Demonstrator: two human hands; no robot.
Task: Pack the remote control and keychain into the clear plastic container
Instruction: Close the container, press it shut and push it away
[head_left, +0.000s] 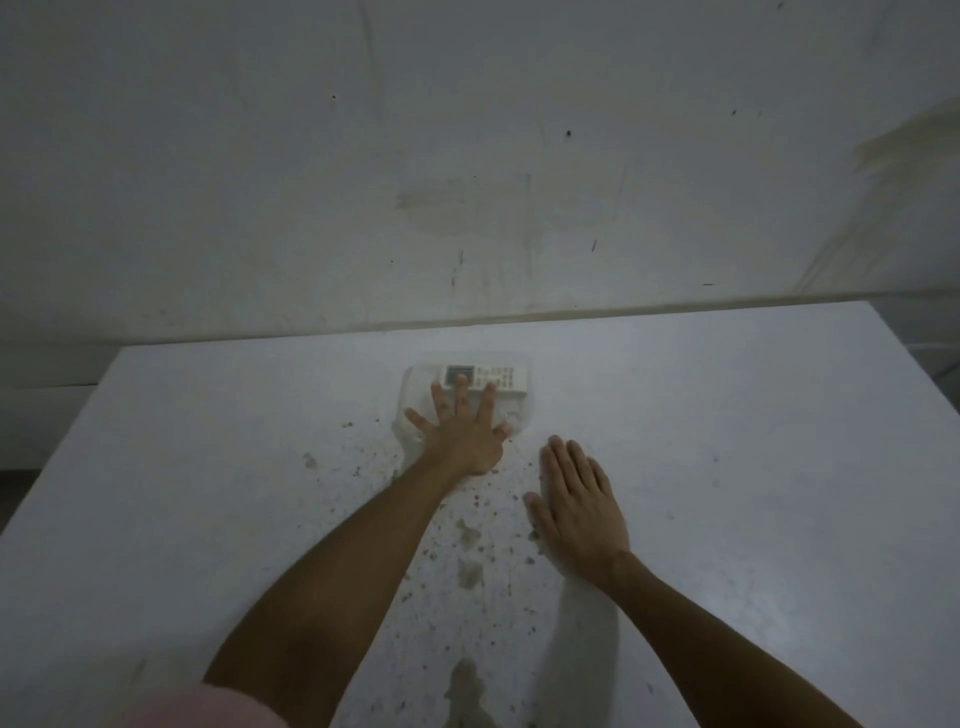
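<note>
A clear plastic container stands near the far middle of the white table. A white remote control lies lengthwise inside it along the far side. My left hand rests flat on top of the container with fingers spread, fingertips over the remote. My right hand lies flat on the table, palm down with fingers together, just right of and nearer than the container. A small pale item shows at the container's right near corner; I cannot tell whether it is the keychain.
The table surface is stained with brown specks and patches in the middle near part. A marked grey-white wall rises right behind the table's far edge. A pink sleeve or cloth shows at the bottom left.
</note>
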